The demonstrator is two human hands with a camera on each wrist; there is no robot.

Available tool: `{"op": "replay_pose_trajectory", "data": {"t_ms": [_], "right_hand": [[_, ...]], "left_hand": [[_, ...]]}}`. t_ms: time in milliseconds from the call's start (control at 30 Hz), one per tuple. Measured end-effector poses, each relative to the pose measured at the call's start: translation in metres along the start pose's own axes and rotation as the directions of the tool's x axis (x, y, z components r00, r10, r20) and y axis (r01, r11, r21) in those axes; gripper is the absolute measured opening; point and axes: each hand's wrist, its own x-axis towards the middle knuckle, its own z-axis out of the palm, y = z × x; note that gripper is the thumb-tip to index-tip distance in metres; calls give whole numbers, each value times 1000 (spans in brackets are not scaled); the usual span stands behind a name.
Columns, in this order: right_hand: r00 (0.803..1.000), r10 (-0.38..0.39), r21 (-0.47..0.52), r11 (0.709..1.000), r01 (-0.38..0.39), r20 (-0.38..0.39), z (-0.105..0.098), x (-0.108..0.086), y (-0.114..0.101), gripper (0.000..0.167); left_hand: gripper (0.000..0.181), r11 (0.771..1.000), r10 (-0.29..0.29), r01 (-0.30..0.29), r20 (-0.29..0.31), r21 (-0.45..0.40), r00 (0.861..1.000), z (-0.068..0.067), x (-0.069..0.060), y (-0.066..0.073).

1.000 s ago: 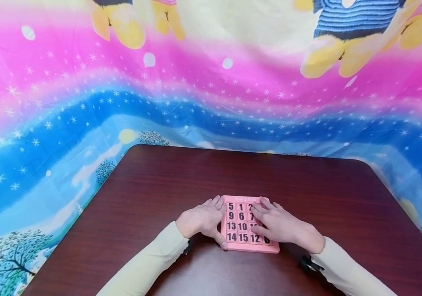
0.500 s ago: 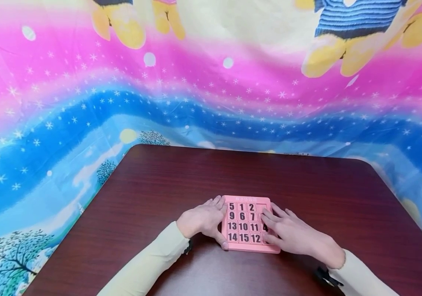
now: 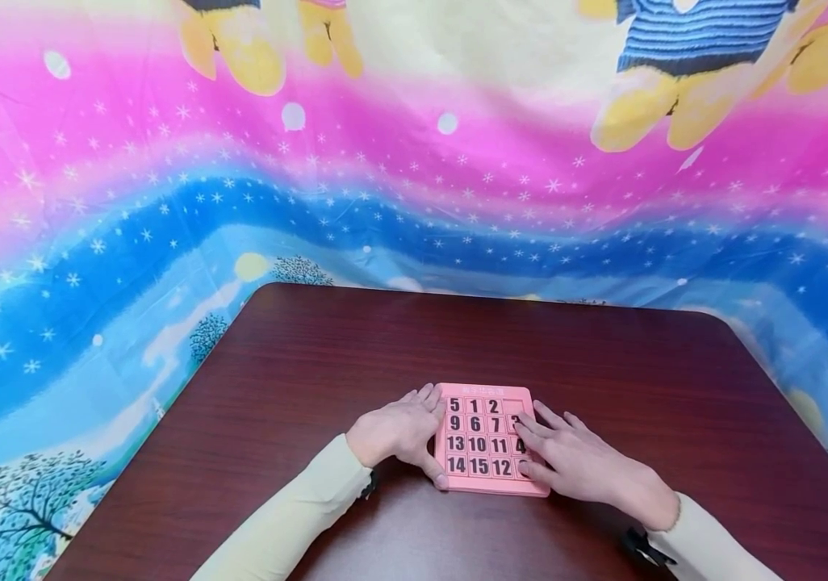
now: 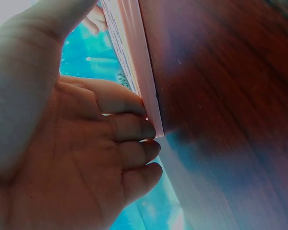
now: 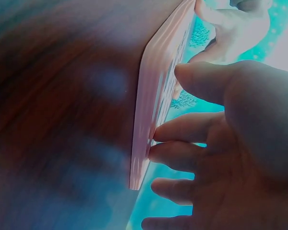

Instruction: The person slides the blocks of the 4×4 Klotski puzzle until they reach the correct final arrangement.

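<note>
A pink sliding number puzzle lies flat on the table, its black-numbered tiles in rows. The top row reads 5, 1, 2, with a vacant slot at the right end; the 3 tile sits below that slot. My left hand rests along the puzzle's left side, fingers extended and thumb at the near corner; the left wrist view shows fingertips touching the edge. My right hand reaches over the right side, a fingertip at the 3 tile and the thumb over the bottom-right tile, whose number is mostly hidden.
The dark brown wooden table extends around the puzzle. Behind it hangs a colourful cloth backdrop with snowflakes and cartoon figures. A black strap shows at the right wrist.
My right hand has drawn back to the right, uncovering the right column, including the vacant top slot and the 3 tile. The left hand and the puzzle stay in place.
</note>
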Motion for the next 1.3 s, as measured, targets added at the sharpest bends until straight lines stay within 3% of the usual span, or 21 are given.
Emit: {"op": "replay_pose_trajectory", "data": {"t_ms": [200, 533, 800, 1300], "right_hand": [[1000, -11, -16, 1000, 11, -13, 2, 5, 3, 59], [998, 38, 4, 999, -39, 44, 3, 15, 10, 65], [998, 45, -2, 999, -45, 45, 3, 18, 12, 65], [999, -27, -5, 1000, 27, -24, 0, -22, -5, 57]], "left_hand": [[126, 1000, -2, 2, 0, 3, 1000, 0, 0, 0], [125, 1000, 6, -6, -3, 1, 1000, 1, 0, 1], [125, 1000, 4, -4, 0, -6, 1000, 2, 0, 1], [125, 1000, 2, -2, 4, -8, 1000, 0, 1, 0]]}}
